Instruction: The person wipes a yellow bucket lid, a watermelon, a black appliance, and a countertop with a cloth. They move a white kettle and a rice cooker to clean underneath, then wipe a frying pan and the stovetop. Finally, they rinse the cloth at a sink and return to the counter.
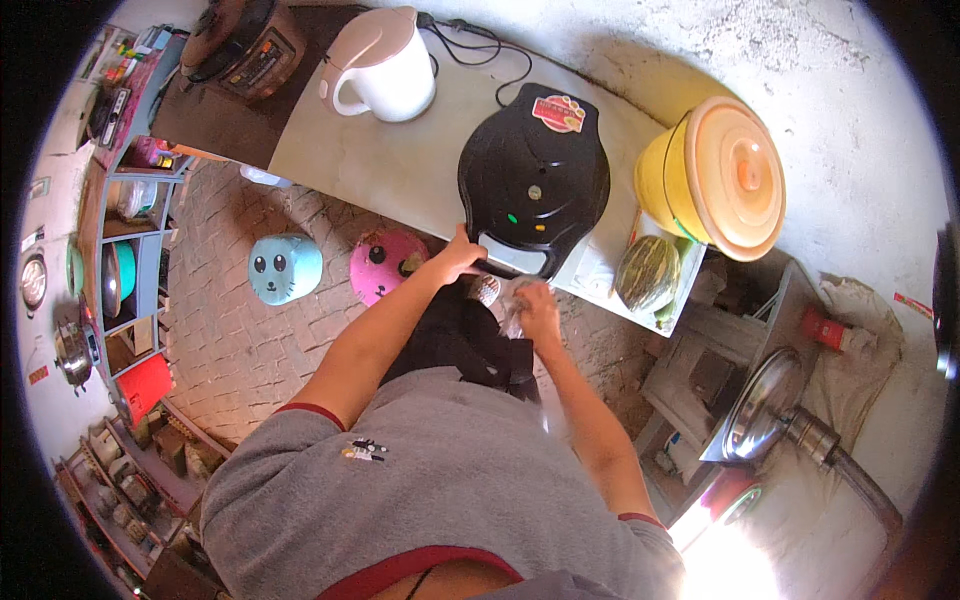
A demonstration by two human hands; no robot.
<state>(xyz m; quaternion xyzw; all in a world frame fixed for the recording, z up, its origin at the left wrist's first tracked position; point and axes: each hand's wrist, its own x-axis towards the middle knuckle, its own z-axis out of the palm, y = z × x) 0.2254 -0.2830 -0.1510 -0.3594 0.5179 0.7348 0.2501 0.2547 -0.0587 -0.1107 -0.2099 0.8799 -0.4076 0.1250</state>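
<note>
A round black electric baking pan point(534, 176) with a closed lid sits at the table's front edge, its loop handle point(517, 264) pointing towards me. My left hand point(459, 256) grips the left corner of that handle. Just below the handle, past the table edge, my right hand point(538, 309) holds a crumpled, translucent piece of material point(512, 315); whether it is a plastic bag or a wipe is unclear. Its fingers are curled and slightly blurred. Two small indicator lights, green and amber, show on the lid near the handle.
A white kettle point(394, 71) and a dark electric cooker point(241, 56) stand left on the table. To the right are a lidded yellow bucket point(709, 178) and a green striped squash point(648, 274). A blue stool point(285, 268) and a pink stool point(384, 264) are on the brick floor.
</note>
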